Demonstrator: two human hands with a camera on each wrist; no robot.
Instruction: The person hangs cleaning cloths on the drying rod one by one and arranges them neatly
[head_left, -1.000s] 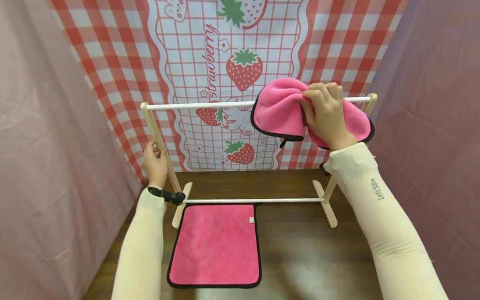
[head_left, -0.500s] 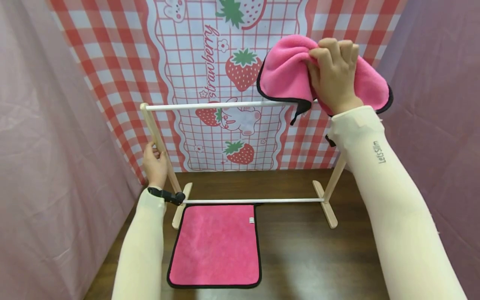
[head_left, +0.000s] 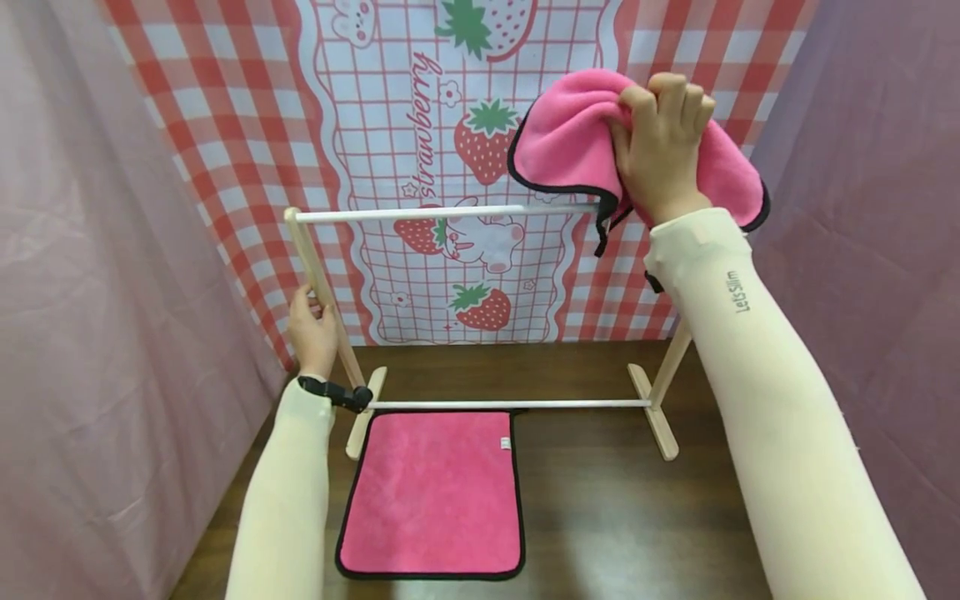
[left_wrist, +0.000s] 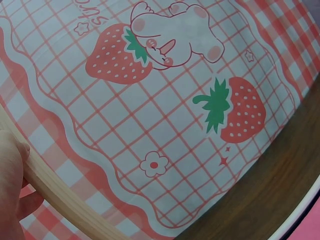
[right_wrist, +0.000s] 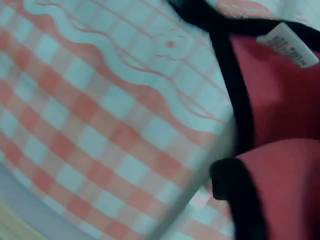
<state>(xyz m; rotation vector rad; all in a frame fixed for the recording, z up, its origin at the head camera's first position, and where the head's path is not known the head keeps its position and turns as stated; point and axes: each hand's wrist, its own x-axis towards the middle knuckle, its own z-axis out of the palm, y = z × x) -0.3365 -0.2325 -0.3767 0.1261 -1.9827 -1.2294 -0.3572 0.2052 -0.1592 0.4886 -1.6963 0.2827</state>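
Note:
In the head view my right hand (head_left: 663,150) grips a pink towel (head_left: 566,137) with black edging, bunched in the fingers. The towel hangs in folds over the right part of the white top rail (head_left: 420,214) and overlaps it in this view. A white label (right_wrist: 290,47) shows inside a fold in the right wrist view. My left hand (head_left: 312,333) holds the left wooden post (head_left: 320,271) of the drying rack, about midway up. That same post (left_wrist: 65,200) crosses the lower left of the left wrist view, fingers around it. The rack's upper right end is hidden behind the right hand and towel.
Another pink towel (head_left: 435,500) lies flat on the dark wooden table (head_left: 600,508), in front of the lower rail (head_left: 562,404). A strawberry-print cloth (head_left: 480,308) hangs behind the rack. Pink curtains (head_left: 135,317) flank both sides. The rack stands on wooden feet (head_left: 652,421).
My right hand has lifted the towel from rail height to above the top rail, then shifted slightly left. The left hand stays on the post, and the flat towel has not moved.

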